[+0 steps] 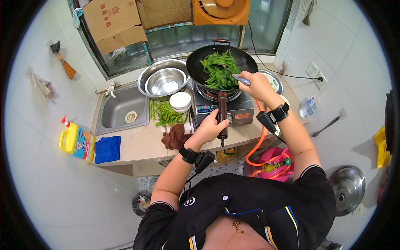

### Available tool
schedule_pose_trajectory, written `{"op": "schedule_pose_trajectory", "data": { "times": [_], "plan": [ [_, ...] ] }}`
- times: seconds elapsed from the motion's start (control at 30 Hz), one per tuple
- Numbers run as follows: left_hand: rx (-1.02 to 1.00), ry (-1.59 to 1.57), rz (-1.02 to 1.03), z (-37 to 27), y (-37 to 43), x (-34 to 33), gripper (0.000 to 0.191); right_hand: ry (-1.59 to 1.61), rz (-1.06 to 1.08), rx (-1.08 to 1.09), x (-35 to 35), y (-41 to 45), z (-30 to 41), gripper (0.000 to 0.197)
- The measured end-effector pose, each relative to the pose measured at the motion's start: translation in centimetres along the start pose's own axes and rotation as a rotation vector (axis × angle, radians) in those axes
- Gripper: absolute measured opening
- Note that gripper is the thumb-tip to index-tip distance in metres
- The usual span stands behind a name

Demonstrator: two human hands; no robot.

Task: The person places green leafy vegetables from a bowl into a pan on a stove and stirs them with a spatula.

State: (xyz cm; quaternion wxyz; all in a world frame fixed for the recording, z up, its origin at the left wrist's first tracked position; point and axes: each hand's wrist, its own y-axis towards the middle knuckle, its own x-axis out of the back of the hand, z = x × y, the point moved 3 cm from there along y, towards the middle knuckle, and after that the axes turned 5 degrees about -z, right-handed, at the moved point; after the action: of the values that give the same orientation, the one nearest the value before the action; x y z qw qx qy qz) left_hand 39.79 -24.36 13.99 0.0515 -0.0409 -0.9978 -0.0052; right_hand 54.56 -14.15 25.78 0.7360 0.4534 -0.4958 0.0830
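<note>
A black wok (195,67) rests on a gas stove (243,112), with leafy green vegetables (220,70) heaped in it. My left hand (210,126) grips the wok's dark wooden handle (222,106) from the left side. In my right hand (257,87) is the blue-grey handle of a spatula (242,80). Its dark head reaches into the greens and is partly covered by them. Both wrists wear black straps with small devices.
Left of the stove are nested steel basins (164,82), white bowls (180,101), cut green peppers (168,112) and a brown cloth (176,137). Beyond lies a sink (123,109). An orange gas hose (261,140) hangs at the counter's front, above a pink gas cylinder (272,156).
</note>
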Motion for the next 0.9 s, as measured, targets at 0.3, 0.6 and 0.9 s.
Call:
{"op": "schedule_pose_trajectory", "data": {
  "times": [0.3,0.6,0.9],
  "plan": [
    [0.025,0.044,0.024,0.9,0.3,0.3,0.062,0.238,0.053,-0.153,0.8,0.1,0.3,0.02],
    [0.039,0.055,0.018,0.8,0.1,0.5,0.059,0.556,0.068,-0.399,2.2,-0.2,0.1,0.023],
    [0.064,0.051,0.031,0.5,-0.3,0.6,0.06,0.517,-0.029,-0.461,3.9,-0.8,-0.6,0.021]
  ]
}}
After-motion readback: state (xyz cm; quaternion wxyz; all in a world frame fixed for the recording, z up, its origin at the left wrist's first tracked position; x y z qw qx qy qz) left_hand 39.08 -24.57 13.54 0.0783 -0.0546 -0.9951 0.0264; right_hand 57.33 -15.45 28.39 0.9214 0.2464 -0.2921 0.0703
